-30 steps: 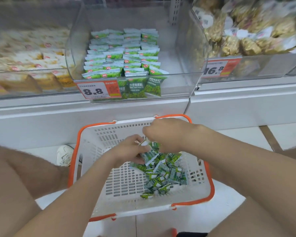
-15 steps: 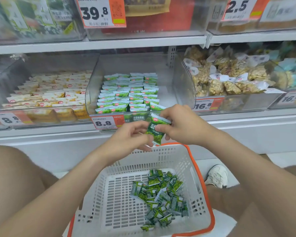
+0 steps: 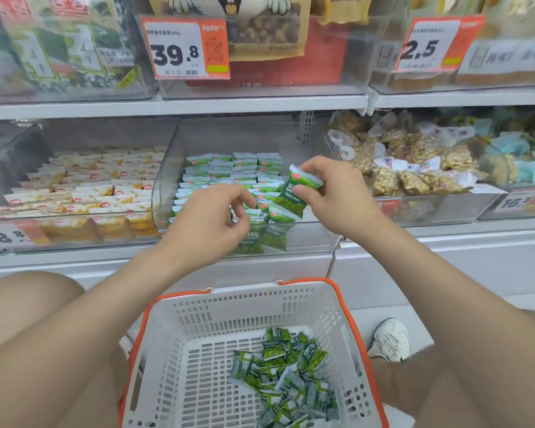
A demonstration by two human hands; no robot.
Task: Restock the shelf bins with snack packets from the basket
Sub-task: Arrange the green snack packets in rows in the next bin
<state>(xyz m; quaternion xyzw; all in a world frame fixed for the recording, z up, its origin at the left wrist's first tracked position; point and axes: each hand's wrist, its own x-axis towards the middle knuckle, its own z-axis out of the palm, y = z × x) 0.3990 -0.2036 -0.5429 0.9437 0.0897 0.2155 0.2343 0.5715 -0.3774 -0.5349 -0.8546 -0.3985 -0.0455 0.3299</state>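
A white basket with an orange rim stands on the floor between my knees, with a pile of small green snack packets in its right half. Above it, a clear shelf bin holds neat rows of the same green packets. My right hand grips one green packet over the bin's front right part. My left hand reaches over the bin's front wall, and its curled fingertips pinch a green packet in the front row.
A bin of yellow and white packets sits to the left, and a bin of nut bags to the right. An upper shelf overhangs with price tags 39.8 and 2.5. My white shoe is right of the basket.
Both hands rose from the basket with packets to the green bin. They have now separated: the left lowered to the front row, the right moved up and right with its packet.
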